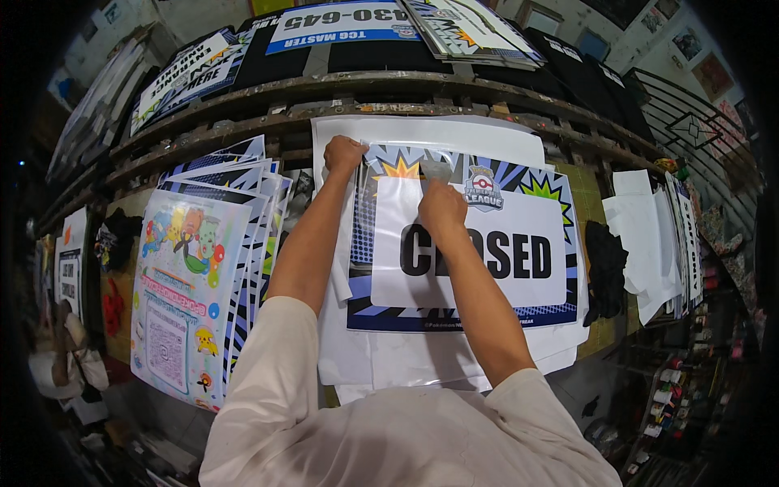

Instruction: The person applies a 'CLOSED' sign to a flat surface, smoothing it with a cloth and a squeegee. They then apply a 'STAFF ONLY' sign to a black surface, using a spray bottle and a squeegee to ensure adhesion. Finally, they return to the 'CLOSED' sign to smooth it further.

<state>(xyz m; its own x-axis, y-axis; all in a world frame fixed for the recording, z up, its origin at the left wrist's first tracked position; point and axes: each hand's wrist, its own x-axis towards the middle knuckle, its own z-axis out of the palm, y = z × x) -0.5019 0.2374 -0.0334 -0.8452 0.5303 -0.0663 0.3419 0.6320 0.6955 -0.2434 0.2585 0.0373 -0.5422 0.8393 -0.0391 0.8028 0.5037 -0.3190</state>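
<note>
In front of me lies a printed sign sheet with a blue, purple and white comic-style border, a white panel and large black lettering. Its surface looks glossy, and a white strip curls along its left edge. My left hand is closed at the sheet's upper left corner, its fingertips partly hidden. My right hand grips a flat grey scraper whose blade rests against the upper middle of the sign. That forearm crosses the sign and covers part of the lettering. White backing sheets lie under the sign.
At left stands a stack of printed boards, the front one with colourful cartoon figures. A black cloth and white sheets are at right. Beyond a wooden rail, more printed signs lie on a black surface.
</note>
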